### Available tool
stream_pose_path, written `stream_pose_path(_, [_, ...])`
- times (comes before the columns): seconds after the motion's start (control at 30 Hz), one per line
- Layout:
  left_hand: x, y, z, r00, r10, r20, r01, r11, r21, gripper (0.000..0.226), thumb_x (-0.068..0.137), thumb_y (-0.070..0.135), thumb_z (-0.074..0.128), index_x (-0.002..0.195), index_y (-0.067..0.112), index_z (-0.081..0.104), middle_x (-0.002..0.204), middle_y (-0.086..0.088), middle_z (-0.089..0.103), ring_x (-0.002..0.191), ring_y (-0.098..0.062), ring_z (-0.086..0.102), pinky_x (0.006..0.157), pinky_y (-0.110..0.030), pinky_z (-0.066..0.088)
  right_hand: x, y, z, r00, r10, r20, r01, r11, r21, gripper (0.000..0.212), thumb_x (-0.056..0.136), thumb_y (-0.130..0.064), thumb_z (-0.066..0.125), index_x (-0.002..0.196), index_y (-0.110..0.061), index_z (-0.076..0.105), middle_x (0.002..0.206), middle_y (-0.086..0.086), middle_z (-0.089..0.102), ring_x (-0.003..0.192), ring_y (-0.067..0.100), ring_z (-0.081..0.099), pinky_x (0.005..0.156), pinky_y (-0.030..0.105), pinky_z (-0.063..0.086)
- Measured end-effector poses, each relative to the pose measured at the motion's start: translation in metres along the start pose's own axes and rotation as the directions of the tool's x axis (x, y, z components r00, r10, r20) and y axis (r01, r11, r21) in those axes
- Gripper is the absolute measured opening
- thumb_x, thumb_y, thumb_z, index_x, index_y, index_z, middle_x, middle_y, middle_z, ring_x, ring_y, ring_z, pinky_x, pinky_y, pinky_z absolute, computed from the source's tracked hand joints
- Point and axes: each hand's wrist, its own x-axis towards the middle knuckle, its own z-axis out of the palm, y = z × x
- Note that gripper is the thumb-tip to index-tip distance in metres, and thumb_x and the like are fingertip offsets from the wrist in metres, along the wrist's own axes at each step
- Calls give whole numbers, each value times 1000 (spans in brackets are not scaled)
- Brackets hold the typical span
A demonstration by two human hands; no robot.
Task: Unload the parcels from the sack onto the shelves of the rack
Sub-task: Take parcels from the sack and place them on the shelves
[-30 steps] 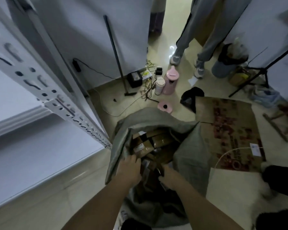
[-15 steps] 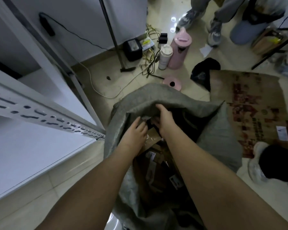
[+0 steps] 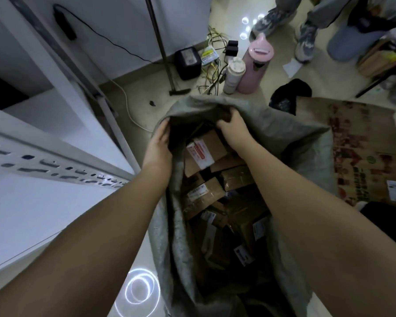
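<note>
A grey woven sack [image 3: 281,136] stands open on the floor below me, full of several brown cardboard parcels. The top parcel [image 3: 206,152] carries a white and red label. My left hand [image 3: 160,143] grips the sack's left rim and holds it open. At the far rim, my right hand [image 3: 233,131] has its fingers curled under the folded fabric, just above the top parcel. The white metal rack [image 3: 55,161] with its slotted beam stands at the left, and its shelf [image 3: 28,209] is bare white.
A flattened printed cardboard sheet [image 3: 361,152] lies right of the sack. Behind it stand a pink kettle [image 3: 256,65], a white bottle [image 3: 233,74], a black adapter [image 3: 188,62], cables and a broom pole [image 3: 160,44]. Another person's feet [image 3: 304,40] are at the top right.
Both hands have moved from among the parcels up to the sack's rim. The mouth is pulled wider, and the labelled top parcel is now uncovered.
</note>
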Motion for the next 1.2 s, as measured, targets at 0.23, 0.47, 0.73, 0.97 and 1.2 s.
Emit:
stream_pose_path(0.23, [7,0,4,992,101,-71,-102,995,-11,72,95,34,47,153,14,9,160,-14,7,147,-36,-4,97,-60,-26,-18,52,17,967,-112,231,255,348,-902,87,85,-33,66,152,-20,12,154,12,23,139,34,27,110,50,29])
stream_pose_path(0.47, [20,16,9,980,170,-101,-177,982,-64,77,97,39,40,152,9,-6,161,-9,0,147,-31,-7,98,-56,-25,-8,64,44,879,-154,451,413,-224,-883,105,86,-41,63,152,-16,-16,160,7,-1,147,29,7,116,52,16])
stream_pose_path(0.73, [20,15,27,989,147,-10,-147,977,-156,64,99,36,36,153,17,8,154,-4,32,148,-33,1,108,-53,-21,-6,65,-7,786,-256,563,544,-148,-826,92,82,-31,69,154,-17,12,155,11,24,141,32,28,105,46,38])
stream_pose_path(0.97, [9,10,38,964,96,248,-94,995,-19,66,97,48,38,153,24,13,161,-6,4,146,-36,-10,102,-63,-23,-18,41,-70,631,-350,692,730,-34,-683,103,67,-61,61,150,-13,24,145,12,40,128,31,43,103,43,39])
stream_pose_path(1.2, [-13,16,22,998,55,21,-22,673,-739,97,84,44,61,152,10,2,152,-9,27,139,-26,28,118,-41,12,-69,38,-79,807,-370,461,590,537,-602,99,72,-68,57,151,-28,14,135,5,42,116,22,49,92,39,49])
